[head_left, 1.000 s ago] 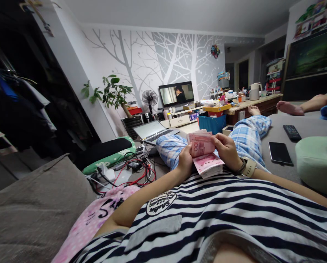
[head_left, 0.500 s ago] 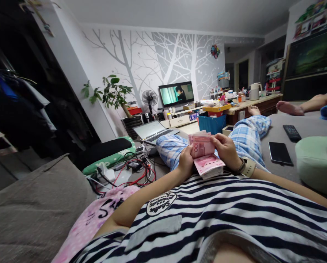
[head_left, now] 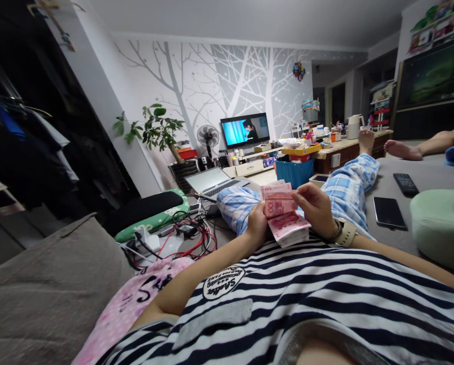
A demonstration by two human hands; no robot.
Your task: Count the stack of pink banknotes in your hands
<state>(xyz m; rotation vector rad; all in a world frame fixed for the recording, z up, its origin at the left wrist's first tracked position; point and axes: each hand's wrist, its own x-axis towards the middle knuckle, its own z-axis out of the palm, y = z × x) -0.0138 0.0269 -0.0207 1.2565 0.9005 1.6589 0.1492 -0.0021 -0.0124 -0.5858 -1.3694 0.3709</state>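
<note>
Here, in the head view, I see the stack of pink banknotes (head_left: 285, 223) resting low on the striped shirt (head_left: 325, 299), thick, with some notes bent upward showing "100". My left hand (head_left: 256, 223) is closed around its left edge, and my right hand (head_left: 316, 208) pinches the raised notes from the right.

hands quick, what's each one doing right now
Left hand: closed on the stack of pink banknotes.
Right hand: closed on the folded-up notes at the top of that stack.
</note>
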